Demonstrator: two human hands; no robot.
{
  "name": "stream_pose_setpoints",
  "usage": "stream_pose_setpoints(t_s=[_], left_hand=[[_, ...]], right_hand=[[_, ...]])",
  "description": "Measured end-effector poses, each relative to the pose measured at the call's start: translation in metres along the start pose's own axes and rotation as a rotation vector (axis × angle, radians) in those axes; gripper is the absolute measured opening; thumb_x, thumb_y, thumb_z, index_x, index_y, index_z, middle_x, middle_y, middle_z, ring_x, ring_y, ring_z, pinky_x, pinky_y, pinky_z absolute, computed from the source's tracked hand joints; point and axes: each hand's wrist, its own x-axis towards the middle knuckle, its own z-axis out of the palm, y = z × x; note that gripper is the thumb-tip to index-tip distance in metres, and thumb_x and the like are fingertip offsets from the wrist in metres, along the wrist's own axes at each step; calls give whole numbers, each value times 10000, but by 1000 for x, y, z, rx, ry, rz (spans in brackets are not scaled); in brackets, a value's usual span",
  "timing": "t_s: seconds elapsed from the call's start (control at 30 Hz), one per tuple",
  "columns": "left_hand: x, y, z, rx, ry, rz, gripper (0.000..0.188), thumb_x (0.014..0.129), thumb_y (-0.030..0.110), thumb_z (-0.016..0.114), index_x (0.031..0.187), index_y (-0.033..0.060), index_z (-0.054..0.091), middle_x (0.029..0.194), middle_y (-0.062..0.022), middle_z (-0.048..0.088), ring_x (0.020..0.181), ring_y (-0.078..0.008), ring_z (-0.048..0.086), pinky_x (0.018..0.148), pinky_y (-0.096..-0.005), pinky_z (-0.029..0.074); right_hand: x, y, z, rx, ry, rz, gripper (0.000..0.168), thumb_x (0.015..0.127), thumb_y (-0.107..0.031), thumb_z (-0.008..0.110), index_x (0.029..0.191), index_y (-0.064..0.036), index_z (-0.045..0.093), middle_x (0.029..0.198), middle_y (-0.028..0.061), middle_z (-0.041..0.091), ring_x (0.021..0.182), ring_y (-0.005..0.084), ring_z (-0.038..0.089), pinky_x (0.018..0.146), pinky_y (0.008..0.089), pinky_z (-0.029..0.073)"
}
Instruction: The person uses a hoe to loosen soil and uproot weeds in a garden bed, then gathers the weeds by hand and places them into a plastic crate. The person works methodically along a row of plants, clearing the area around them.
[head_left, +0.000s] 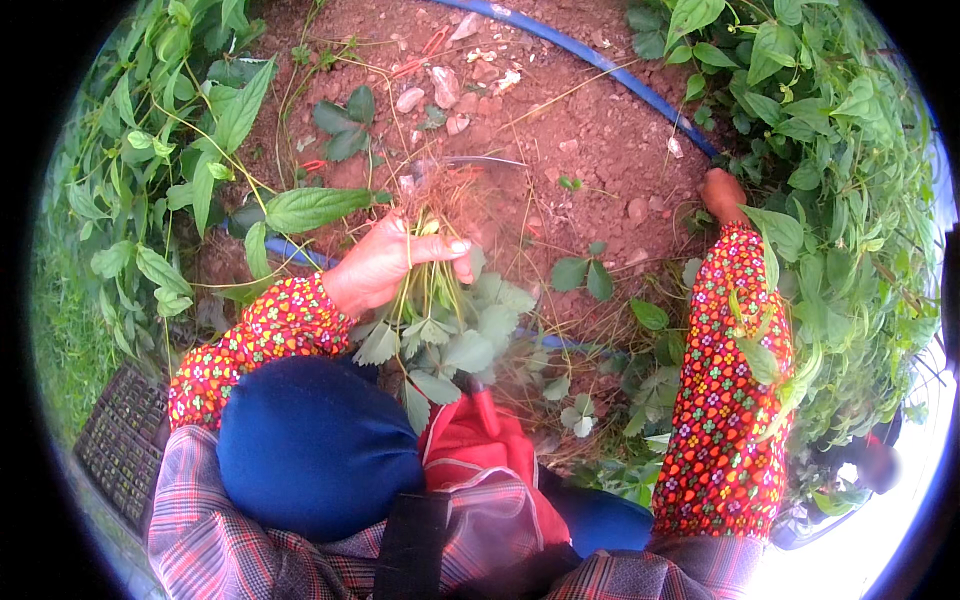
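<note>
My left hand (394, 259) is shut around a bunch of uprooted strawberry seedlings (435, 292). Their reddish, hair-like roots (442, 187) point away from me, and the toothed leaves hang towards my lap. Just past the roots shows a thin, curved strip (487, 160), perhaps metal, partly hidden by them. Far to the right, my right hand (724, 195) reaches down beside the leafy plants, close to the end of the visible blue hose (600, 64). Its fingers are turned away and hidden, so whether it grips anything does not show.
Reddish soil (600, 157) bears stones (445, 86), red plastic pins (435, 41) and small rooted strawberry plants (581, 274). Dense foliage stands left (180, 97) and right (847, 187). Another blue hose stretch (300, 251) crosses nearer me. A black seedling tray (124, 442) lies at lower left.
</note>
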Motion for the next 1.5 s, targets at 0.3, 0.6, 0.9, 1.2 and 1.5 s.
stream_pose_setpoints(t_s=[0.3,0.6,0.9,1.2,1.5], left_hand=[[-3,2,4,11,-10,7,226,776,93,590,954,-29,523,690,-82,595,673,-180,595,603,-286,486],[-3,-2,-4,34,-35,37,236,779,98,584,968,-29,522,693,-72,594,682,-168,591,622,-274,478],[-7,3,7,-60,-12,-10,227,776,107,595,967,-5,544,703,-66,596,686,-175,596,631,-288,491],[-11,3,9,-124,-42,3,243,763,90,606,972,-15,540,711,-72,598,685,-182,600,635,-294,494],[-12,5,13,-156,-45,-7,247,761,87,610,973,-18,539,736,-79,605,693,-183,604,643,-293,500]], right_hand=[[-12,-11,19,74,167,57,243,744,-245,512,803,-33,616,867,231,584,850,383,559,742,462,441],[-36,-19,12,420,748,85,241,802,-221,517,738,-1,593,639,165,600,596,310,592,567,392,454],[-117,12,-5,468,460,125,283,757,-275,543,723,2,589,604,152,590,600,294,581,615,389,441],[-193,-2,-8,697,46,247,289,687,-258,547,692,21,622,578,126,609,575,203,602,633,310,464],[-246,-35,29,1393,304,146,118,795,-123,510,794,-18,567,587,46,571,489,109,505,455,230,376]])
